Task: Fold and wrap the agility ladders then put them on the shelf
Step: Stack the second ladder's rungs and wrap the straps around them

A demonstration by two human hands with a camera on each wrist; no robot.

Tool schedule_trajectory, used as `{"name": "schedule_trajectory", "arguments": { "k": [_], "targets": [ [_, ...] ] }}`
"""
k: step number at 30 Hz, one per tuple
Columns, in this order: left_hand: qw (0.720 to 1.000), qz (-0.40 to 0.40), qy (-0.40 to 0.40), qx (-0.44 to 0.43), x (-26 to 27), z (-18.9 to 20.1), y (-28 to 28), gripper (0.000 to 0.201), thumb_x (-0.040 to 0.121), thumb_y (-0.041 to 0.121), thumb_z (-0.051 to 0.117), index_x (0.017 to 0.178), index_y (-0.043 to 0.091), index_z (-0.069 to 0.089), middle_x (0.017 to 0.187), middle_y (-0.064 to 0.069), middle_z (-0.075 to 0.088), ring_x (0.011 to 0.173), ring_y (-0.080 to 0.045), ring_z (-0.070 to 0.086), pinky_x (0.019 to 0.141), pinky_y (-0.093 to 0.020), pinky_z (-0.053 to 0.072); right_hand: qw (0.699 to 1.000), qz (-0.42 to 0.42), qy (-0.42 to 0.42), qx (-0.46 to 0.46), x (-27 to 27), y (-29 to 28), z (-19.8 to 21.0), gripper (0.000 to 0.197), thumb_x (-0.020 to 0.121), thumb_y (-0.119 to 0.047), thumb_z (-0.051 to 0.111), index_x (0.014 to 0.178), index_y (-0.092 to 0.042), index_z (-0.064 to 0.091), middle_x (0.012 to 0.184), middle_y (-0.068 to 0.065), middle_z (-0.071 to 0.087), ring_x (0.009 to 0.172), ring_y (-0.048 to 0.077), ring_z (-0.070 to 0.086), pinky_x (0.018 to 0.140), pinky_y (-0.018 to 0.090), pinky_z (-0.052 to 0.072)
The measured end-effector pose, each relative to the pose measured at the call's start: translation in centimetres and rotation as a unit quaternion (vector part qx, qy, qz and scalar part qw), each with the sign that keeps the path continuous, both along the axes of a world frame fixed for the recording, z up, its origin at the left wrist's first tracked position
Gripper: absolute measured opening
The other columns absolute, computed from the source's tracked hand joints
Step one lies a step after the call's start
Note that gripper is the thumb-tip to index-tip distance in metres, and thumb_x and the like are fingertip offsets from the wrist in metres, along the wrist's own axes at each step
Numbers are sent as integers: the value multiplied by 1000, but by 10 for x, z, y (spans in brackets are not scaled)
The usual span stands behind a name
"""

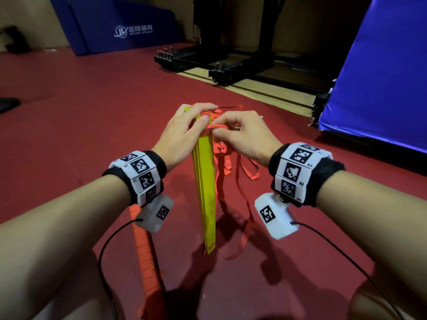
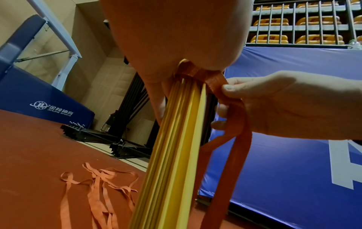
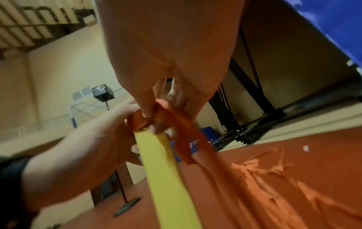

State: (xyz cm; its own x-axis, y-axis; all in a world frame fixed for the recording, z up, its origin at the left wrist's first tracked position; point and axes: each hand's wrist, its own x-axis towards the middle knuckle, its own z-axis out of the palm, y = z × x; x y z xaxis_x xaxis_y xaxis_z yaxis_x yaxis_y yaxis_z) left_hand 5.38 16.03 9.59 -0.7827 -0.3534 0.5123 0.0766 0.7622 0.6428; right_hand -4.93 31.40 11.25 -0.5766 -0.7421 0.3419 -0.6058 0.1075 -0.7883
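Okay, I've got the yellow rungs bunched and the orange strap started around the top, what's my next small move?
Probably pull the strap snug with your right hand; one turn circles the rungs under your left hand, and loose strap hangs below.

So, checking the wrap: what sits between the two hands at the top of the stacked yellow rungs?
The orange strap, looped round the yellow rungs; the right hand pinches it. Left wrist view.

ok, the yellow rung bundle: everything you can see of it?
The rung bundle is a stack of flat yellow plastic-looking slats, held near its far end and slanting down toward the person above the red floor. The left hand grips it; orange strap loops around that end, pinched by the right hand. More strap hangs loose alongside.
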Motion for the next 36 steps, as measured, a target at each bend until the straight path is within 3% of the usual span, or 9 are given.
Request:
{"name": "schedule_trajectory", "arguments": {
  "k": [2,7,12,15,20,25,30,32,36],
  "targets": [
    [1000,0,3,18,-1,1,1,33,106,27,47,132,39,64,115,5,54,110,3,52,100,-21,40,999,21,-28,0,-1,-1,-1,15,93,-13,67,91,-26,75,65,-8,68,62,19,69,70,46,60],
    [997,-10,0,72,-1,2,2,28,104,37,51,125,45,67,106,9,51,100,-12,60,91,-38,51,999,7,36,23,-5,-5,-2,15,95,-22,66,100,-29,78,101,-5,76,102,17,66,99,40,48],
    [999,-12,15,42,-1,2,7,33,106,24,51,133,36,65,114,7,57,103,1,56,97,-31,46,999,-5,-20,48,-7,-4,5,13,94,-22,67,87,-28,76,77,-13,69,76,9,59,76,32,47],
    [999,-17,23,39,-1,-1,11,45,105,27,50,149,36,47,126,13,58,113,-4,57,106,-31,43,995,-9,-65,73,-6,-2,11,14,95,-22,66,84,-21,75,47,-20,54,58,5,45,60,26,33],
    [987,-24,14,155,-4,-1,17,35,97,40,58,130,34,50,100,9,60,90,-10,61,87,-49,55,989,-60,-84,106,-10,4,22,18,90,-27,73,85,-11,78,49,-7,55,37,2,43,44,19,34],
    [987,-32,14,155,-6,-2,21,30,99,35,56,128,31,46,98,9,59,83,-4,60,78,-37,54,986,-80,-42,142,-19,12,24,27,83,-43,80,81,-16,79,67,1,70,45,5,54,54,21,41],
    [993,-29,1,112,-7,-6,24,32,95,49,52,123,38,42,97,17,58,84,-6,57,85,-45,52,991,14,-112,69,-22,18,19,18,88,-15,79,103,-8,73,94,22,75,54,12,63,47,20,41],
    [997,-24,11,72,-6,-7,24,34,94,52,51,124,37,44,109,5,55,92,-8,55,91,-45,51,989,33,-135,43,-21,21,17,19,89,-9,77,105,0,73,86,27,72,49,9,61,44,19,39],
    [999,11,21,-48,-4,-3,21,43,97,54,51,134,32,55,126,11,44,109,1,51,99,-39,49,987,11,-160,11,-25,22,13,18,87,-7,77,105,-1,76,57,0,63,43,8,54,45,21,39]
  ]
}}
